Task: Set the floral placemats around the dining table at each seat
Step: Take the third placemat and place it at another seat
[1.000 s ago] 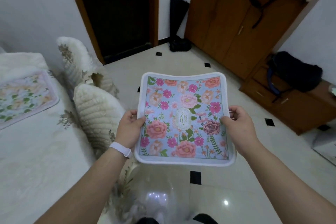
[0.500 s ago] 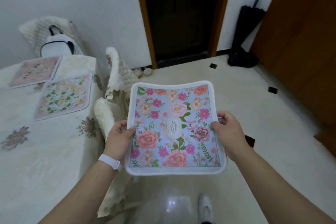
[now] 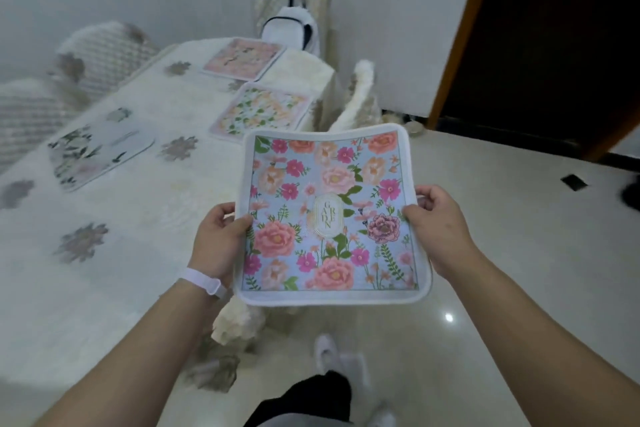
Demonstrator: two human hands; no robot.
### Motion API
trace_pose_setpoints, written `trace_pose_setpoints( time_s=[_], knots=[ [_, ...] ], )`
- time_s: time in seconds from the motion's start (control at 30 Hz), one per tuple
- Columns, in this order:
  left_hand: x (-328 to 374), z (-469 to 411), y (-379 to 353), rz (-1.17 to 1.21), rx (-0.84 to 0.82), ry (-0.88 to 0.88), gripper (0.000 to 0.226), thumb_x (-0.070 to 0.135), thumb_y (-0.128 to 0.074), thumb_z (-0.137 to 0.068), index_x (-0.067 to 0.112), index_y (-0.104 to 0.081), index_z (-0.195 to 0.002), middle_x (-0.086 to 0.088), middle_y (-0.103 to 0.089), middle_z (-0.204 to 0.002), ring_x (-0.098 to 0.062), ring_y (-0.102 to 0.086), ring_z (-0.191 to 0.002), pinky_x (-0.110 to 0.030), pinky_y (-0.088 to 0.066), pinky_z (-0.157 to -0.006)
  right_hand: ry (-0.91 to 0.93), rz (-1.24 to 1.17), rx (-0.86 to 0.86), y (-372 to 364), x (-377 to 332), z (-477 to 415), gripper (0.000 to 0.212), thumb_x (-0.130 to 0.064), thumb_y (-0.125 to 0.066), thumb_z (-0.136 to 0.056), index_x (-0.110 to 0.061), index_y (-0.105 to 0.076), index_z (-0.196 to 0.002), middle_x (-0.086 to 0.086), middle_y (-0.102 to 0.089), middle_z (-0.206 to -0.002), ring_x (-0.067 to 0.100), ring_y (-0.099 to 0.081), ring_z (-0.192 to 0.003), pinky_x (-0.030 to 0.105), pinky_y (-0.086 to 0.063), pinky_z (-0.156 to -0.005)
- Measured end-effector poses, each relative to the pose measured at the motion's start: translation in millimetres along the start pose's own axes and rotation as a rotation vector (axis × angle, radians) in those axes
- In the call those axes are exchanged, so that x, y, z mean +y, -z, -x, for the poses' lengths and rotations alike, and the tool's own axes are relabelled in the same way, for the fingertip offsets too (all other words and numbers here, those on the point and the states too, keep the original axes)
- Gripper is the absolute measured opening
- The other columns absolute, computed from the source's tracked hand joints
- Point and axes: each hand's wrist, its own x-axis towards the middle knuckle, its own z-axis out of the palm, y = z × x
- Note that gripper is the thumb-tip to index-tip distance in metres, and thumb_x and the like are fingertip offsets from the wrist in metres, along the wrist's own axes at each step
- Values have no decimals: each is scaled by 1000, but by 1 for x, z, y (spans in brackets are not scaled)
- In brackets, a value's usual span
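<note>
I hold a blue floral placemat (image 3: pixel 330 215) with a white border flat in front of me, beside the table's right edge. My left hand (image 3: pixel 218 239) grips its left edge and my right hand (image 3: pixel 438 225) grips its right edge, thumbs on top. The dining table (image 3: pixel 114 253) with a cream cloth fills the left. Three placemats lie on it: a pink one (image 3: pixel 242 59) at the far end, a green-and-peach one (image 3: pixel 265 111) on the right side, and a grey-white one (image 3: pixel 98 154) on the left side.
Fluffy covered chairs stand round the table: one at the far end (image 3: pixel 291 7) with a white bag (image 3: pixel 291 33), two on the left (image 3: pixel 100 55), one on the right (image 3: pixel 360 104). A dark doorway (image 3: pixel 554 45) is at the right. Glossy tiled floor (image 3: pixel 519 253) lies below.
My view has swung left toward the table, bringing more of it and a third placemat into sight. Both hands keep the same grip on the blue placemat.
</note>
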Motion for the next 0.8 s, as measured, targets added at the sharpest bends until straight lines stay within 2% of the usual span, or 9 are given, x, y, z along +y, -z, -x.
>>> trace_pose_setpoints(
  time_s=[0.13,0.27,0.5,0.67,0.8],
  knots=[
    [-8,-28,29,0,104,-14,12,13,-64,-89,18,-55,-94,-7,-69,-68,-31,-71,-70,-44,-56,-67,23,29,-135,-48,-16,-39,19,-10,-60,-87,-26,-61,-97,3,-70,-91,18,-73,-71,41,-61,-59],
    [-15,-63,47,19,182,-21,9,13,-62,-90,18,-55,-93,2,-67,-57,-20,-71,-60,-30,-54,-49,46,112,-193,-91,-33,-80,18,-12,-60,-86,-27,-62,-96,1,-70,-90,17,-73,-71,42,-61,-61],
    [-21,-122,66,88,274,21,11,16,-63,-90,19,-54,-96,4,-71,-63,-20,-72,-64,-29,-55,-49,99,248,-290,-161,-71,-148,17,-15,-61,-83,-31,-61,-91,-7,-68,-79,13,-72,-66,30,-56,-52],
    [-33,-134,90,83,389,82,15,21,-63,-89,17,-56,-101,-4,-74,-82,-24,-73,-71,-39,-58,-59,140,336,-406,-214,-82,-169,18,-14,-62,-84,-30,-61,-92,-11,-70,-79,9,-71,-66,28,-56,-52],
    [-50,-129,108,131,504,147,13,21,-64,-88,18,-56,-99,-3,-75,-80,-21,-73,-67,-29,-56,-49,147,406,-526,-257,-82,-180,18,-13,-62,-86,-30,-61,-93,-4,-70,-79,14,-72,-64,33,-58,-53]
  ],
)
